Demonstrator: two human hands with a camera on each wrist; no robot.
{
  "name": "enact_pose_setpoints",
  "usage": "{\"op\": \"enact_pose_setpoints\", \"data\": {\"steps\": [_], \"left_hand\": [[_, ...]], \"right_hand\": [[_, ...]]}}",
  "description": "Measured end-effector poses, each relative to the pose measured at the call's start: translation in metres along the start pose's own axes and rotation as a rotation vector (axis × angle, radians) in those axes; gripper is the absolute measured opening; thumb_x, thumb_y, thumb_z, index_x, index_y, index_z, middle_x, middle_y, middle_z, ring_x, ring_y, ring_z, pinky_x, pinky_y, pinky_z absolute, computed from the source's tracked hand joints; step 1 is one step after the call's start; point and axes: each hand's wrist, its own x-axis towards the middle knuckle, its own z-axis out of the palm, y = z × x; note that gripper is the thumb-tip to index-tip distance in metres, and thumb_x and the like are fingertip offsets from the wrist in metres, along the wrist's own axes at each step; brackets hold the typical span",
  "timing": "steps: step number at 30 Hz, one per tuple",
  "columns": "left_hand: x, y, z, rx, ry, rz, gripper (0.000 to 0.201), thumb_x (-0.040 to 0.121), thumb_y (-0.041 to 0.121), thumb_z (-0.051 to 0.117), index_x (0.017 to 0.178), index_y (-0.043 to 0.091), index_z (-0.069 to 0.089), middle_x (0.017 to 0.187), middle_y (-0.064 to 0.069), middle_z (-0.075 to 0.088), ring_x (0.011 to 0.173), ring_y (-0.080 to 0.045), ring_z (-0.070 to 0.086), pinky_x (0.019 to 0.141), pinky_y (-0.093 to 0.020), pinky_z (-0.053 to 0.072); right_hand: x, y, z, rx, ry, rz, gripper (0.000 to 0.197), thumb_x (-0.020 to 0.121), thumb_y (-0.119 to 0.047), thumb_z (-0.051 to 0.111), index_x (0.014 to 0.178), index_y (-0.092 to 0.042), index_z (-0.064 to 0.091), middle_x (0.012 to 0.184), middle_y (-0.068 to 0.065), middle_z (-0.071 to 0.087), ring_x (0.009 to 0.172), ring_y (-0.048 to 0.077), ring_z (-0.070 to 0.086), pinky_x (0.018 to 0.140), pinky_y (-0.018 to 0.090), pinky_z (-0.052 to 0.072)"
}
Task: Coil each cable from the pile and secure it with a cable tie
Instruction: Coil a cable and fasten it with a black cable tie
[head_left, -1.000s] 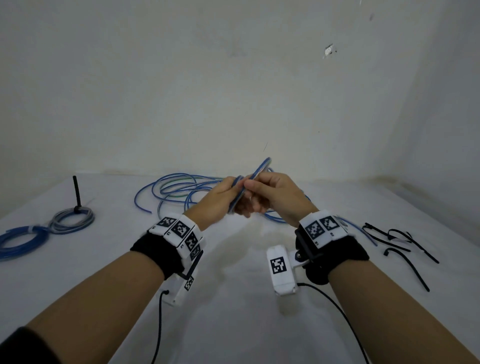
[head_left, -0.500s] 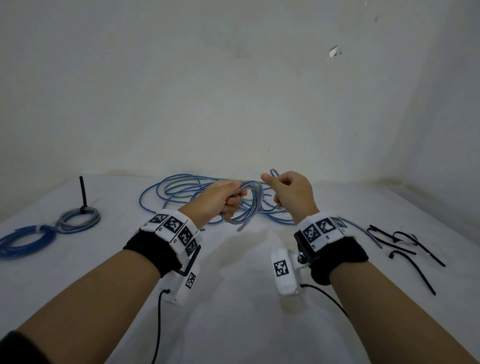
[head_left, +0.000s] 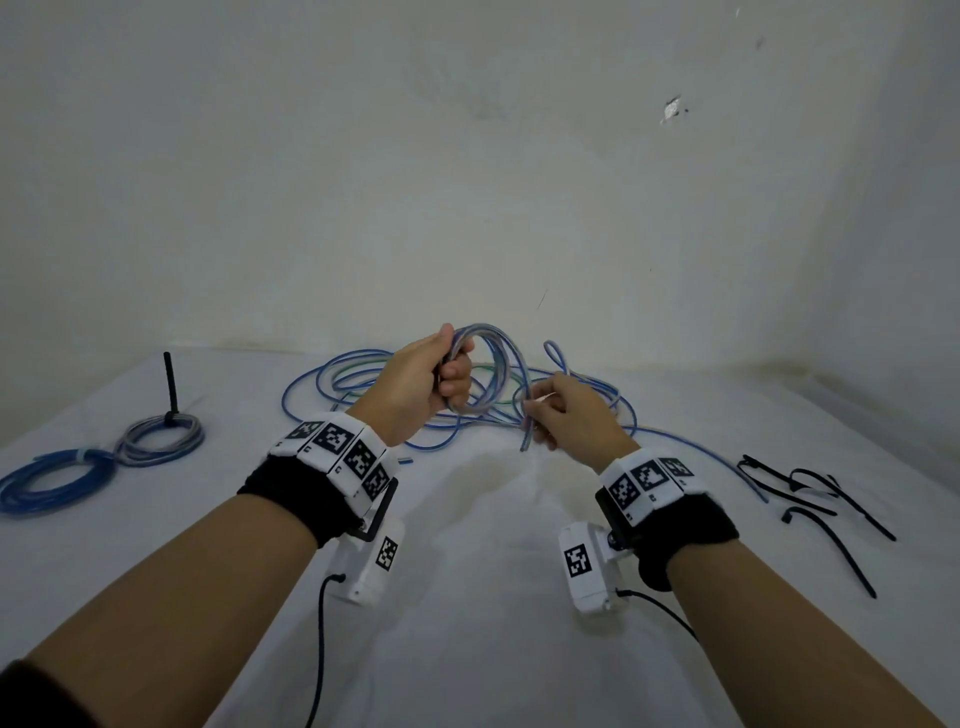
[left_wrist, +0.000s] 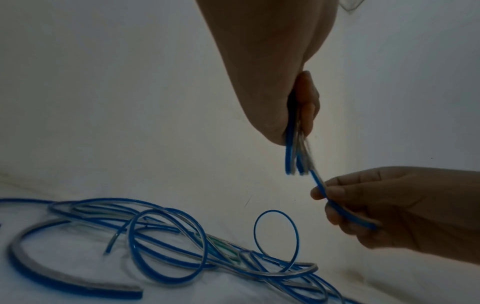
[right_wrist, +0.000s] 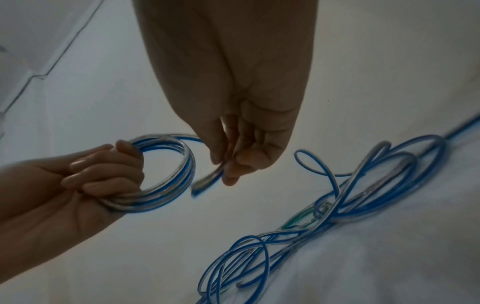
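Observation:
My left hand (head_left: 441, 382) grips a small coil of blue and clear cable (head_left: 493, 364) held upright above the table; the same coil (right_wrist: 166, 172) shows as a ring in the right wrist view. My right hand (head_left: 550, 415) pinches the free tail of that cable (head_left: 525, 439) just right of the coil, and the tail (left_wrist: 337, 203) runs from one hand to the other. Behind both hands lies the loose pile of blue, clear and green cables (head_left: 363, 379). Black cable ties (head_left: 810, 493) lie on the table at the right.
Two coiled cables lie at the far left: a blue one (head_left: 52, 480) and a grey one (head_left: 161, 441) with a black tie standing up from it. The white table (head_left: 467, 623) meets white walls behind and to the right.
The hands have moved apart; the flat bundle held between both hands opened into a round coil in my left hand, which rose, while my right hand dropped lower with the tail end.

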Motion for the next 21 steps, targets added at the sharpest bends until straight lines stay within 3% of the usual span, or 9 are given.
{"op": "enact_pose_setpoints", "data": {"steps": [3, 6, 10, 13, 17, 21], "left_hand": [[0.003, -0.002, 0.002, -0.123, 0.004, 0.008, 0.037, 0.104, 0.026, 0.021, 0.087, 0.011, 0.05, 0.051, 0.007, 0.037, 0.044, -0.007, 0.033, 0.052, -0.022, 0.03], [0.003, -0.006, 0.01, -0.168, 0.023, 0.048, 0.033, 0.103, 0.021, 0.023, 0.086, 0.011, 0.049, 0.054, 0.006, 0.039, 0.046, -0.008, 0.036, 0.057, -0.024, 0.031], [0.006, -0.005, 0.01, -0.232, 0.03, 0.087, 0.032, 0.103, 0.019, 0.023, 0.087, 0.011, 0.049, 0.06, 0.005, 0.044, 0.053, -0.009, 0.041, 0.063, -0.025, 0.034], [0.007, -0.004, 0.009, -0.247, 0.024, 0.109, 0.027, 0.103, 0.016, 0.025, 0.089, 0.01, 0.047, 0.066, 0.004, 0.044, 0.056, -0.008, 0.044, 0.064, -0.023, 0.039], [0.009, -0.006, 0.007, -0.321, 0.05, 0.127, 0.025, 0.103, 0.019, 0.028, 0.093, 0.008, 0.047, 0.068, 0.003, 0.047, 0.056, -0.008, 0.048, 0.062, -0.022, 0.046], [0.006, -0.002, 0.003, -0.308, 0.037, 0.078, 0.035, 0.103, 0.03, 0.026, 0.09, 0.01, 0.052, 0.059, 0.008, 0.047, 0.049, -0.007, 0.044, 0.055, -0.021, 0.046]], "right_hand": [[-0.007, -0.003, 0.011, 0.193, -0.003, -0.006, 0.01, 0.095, -0.004, 0.05, 0.099, -0.009, 0.042, 0.066, 0.009, 0.063, 0.049, 0.015, 0.057, 0.048, 0.025, 0.048], [-0.008, -0.011, 0.02, 0.355, -0.003, -0.041, 0.011, 0.096, 0.001, 0.043, 0.094, -0.008, 0.05, 0.07, 0.013, 0.062, 0.052, 0.016, 0.059, 0.05, 0.024, 0.05], [-0.012, -0.011, 0.026, 0.49, -0.029, -0.065, 0.019, 0.091, 0.01, 0.047, 0.103, 0.001, 0.058, 0.084, 0.015, 0.064, 0.072, 0.021, 0.067, 0.07, 0.028, 0.058], [-0.014, -0.007, 0.028, 0.365, 0.031, -0.156, 0.015, 0.086, 0.006, 0.06, 0.092, -0.007, 0.064, 0.079, 0.008, 0.065, 0.069, 0.018, 0.067, 0.069, 0.03, 0.057], [-0.014, -0.006, 0.029, 0.098, 0.129, -0.299, 0.016, 0.083, -0.004, 0.067, 0.079, -0.02, 0.066, 0.088, 0.002, 0.057, 0.068, 0.008, 0.06, 0.064, 0.028, 0.057], [-0.009, 0.005, 0.022, -0.008, 0.191, -0.336, 0.003, 0.083, -0.007, 0.067, 0.081, -0.009, 0.067, 0.082, -0.006, 0.058, 0.069, 0.012, 0.059, 0.067, 0.038, 0.054]]}}
